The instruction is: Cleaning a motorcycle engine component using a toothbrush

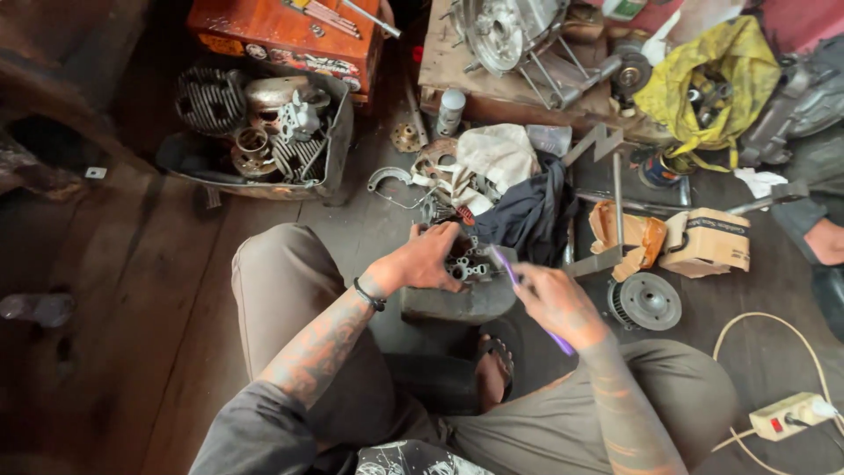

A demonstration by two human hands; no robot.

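Note:
I squat on a dark wooden floor over a small metal engine part (469, 264) resting on a grey block (457, 303). My left hand (428, 259) lies on top of the part and steadies it. My right hand (556, 301) grips a thin purple-handled tool (508, 266) like a pen, its tip pointing at the part's holes. Both forearms are tattooed, and a black band circles my left wrist.
A tray of engine cylinders (255, 132) sits at left, rags (510, 189) just beyond the part. A toothed round disc (646, 301) and cardboard boxes (694, 239) lie at right, a power strip (787, 415) at bottom right. Another person's hand (826, 242) shows at the right edge.

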